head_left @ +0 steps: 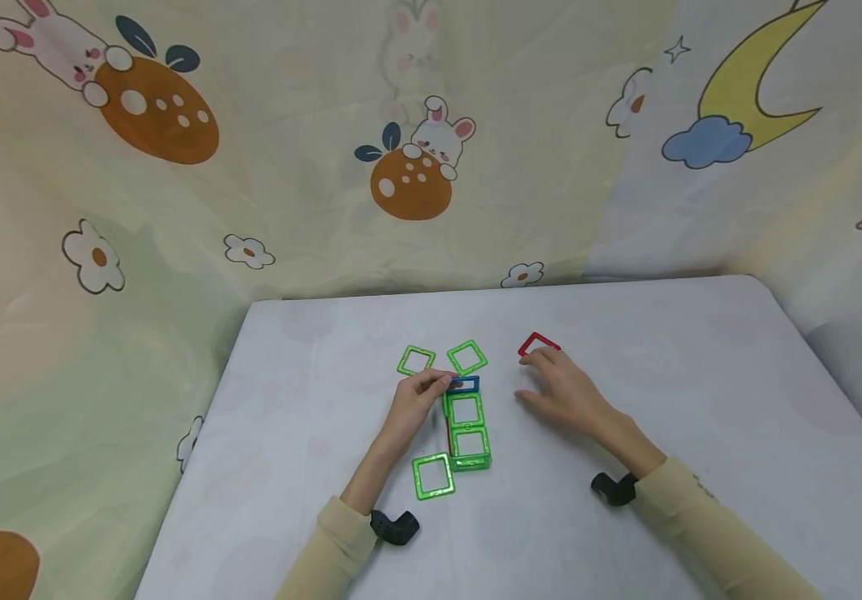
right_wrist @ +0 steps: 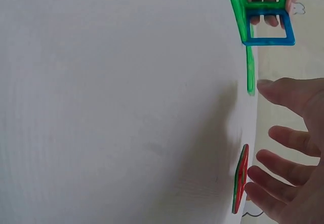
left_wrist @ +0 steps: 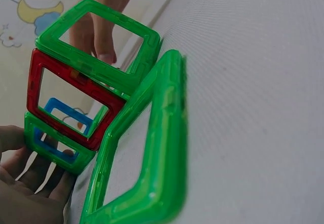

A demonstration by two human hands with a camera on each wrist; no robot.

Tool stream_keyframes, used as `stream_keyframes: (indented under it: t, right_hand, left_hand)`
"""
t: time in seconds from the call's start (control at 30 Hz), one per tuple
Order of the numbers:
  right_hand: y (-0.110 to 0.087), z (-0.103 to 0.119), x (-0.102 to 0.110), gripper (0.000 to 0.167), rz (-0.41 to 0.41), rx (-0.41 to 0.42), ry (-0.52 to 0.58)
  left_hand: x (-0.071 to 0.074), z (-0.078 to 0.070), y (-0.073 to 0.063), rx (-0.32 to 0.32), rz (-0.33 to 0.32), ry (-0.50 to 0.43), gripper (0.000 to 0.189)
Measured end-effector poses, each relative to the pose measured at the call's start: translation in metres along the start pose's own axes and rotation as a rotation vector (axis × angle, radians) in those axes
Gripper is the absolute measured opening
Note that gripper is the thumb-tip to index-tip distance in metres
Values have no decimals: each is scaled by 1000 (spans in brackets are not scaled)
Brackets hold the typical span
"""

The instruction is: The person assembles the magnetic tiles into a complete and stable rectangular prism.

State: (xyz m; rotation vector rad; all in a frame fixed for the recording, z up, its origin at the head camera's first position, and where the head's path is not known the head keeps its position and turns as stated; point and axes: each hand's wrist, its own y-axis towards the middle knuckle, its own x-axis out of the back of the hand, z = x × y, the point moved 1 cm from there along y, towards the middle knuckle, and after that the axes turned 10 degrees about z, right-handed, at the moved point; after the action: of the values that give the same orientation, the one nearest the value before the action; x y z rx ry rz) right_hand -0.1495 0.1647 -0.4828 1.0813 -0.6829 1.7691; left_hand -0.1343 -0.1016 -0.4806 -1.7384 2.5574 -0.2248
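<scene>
My left hand (head_left: 413, 408) pinches the far end of a low build of magnetic tiles, by a blue square tile (head_left: 464, 384). Its fingers lie around a green end tile (left_wrist: 61, 167) in the left wrist view. Square green tiles (head_left: 468, 427) top the build, and a red tile (left_wrist: 36, 77) forms part of its side. With fingers spread and nothing held, my right hand (head_left: 569, 396) hovers over a loose red tile (head_left: 535, 337); the hand partly hides that tile. In the right wrist view, the fingertips overlap the red tile's edge (right_wrist: 244, 171).
Two loose green tiles (head_left: 428, 357) (head_left: 483, 353) lie beyond the build. Another green tile (head_left: 433, 497) lies at its near left. All rest on a white-covered table (head_left: 701, 375), with a patterned cloth (head_left: 288, 167) hanging behind. Black wrist devices (head_left: 395, 528) (head_left: 614, 490) sit at both cuffs.
</scene>
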Motion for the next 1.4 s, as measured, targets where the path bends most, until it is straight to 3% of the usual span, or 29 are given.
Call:
stream_keyframes:
  t: [0.43,0.63,0.87,1.4]
  right_hand:
    - [15,-12,2,59,-27,-133,-65]
    - [20,-17,1,67,26,-160,-55]
    - [27,-25,1,77,70,-172,-64]
    - [42,-33,3,80,106,-206,-36]
  left_hand:
    - [-1,-2,0,25,-12,-14,25]
    - [-2,0,1,22,-18,-6,24]
    - [5,30,14,5,-13,2,28]
    - [7,31,14,-1,-2,10,28]
